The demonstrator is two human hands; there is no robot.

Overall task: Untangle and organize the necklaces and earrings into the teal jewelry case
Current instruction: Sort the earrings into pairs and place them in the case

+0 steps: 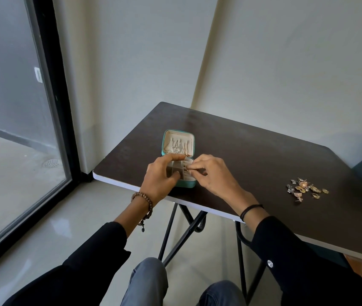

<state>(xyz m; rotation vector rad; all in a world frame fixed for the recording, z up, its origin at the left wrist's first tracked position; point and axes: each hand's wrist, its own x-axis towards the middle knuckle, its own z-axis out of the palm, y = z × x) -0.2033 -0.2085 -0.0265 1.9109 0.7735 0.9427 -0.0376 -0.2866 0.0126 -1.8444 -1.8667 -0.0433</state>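
So we're sat in a corner next to a big black-framed glass window, with a dark tabletop on black folding legs in front of us. Black sleeves on both arms, grey jeans at the bottom of the view.

Our left hand is on the near-left part of the tabletop. Its grip is closed around the bottom half of the teal jewelry case, thumb on the near side and index finger arched over the far edge by the hinge. There's a brown bead bracelet on that wrist. Our right hand is right beside it, over the case's right edge, with a black band on the wrist.

The case is open, with the lid standing up at the back. The cream lining shows, and so do a few divided compartments in the base. The necklaces hang in rows inside the lid.

Well off to the right on the tabletop is a loose pile of earrings, gold and silver all jumbled together.

Smallest bit: the right hand's grip is a pinch, thumb and forefinger closed on a tiny gold earring, just over the right-hand compartments. It's too small to make out the shape.
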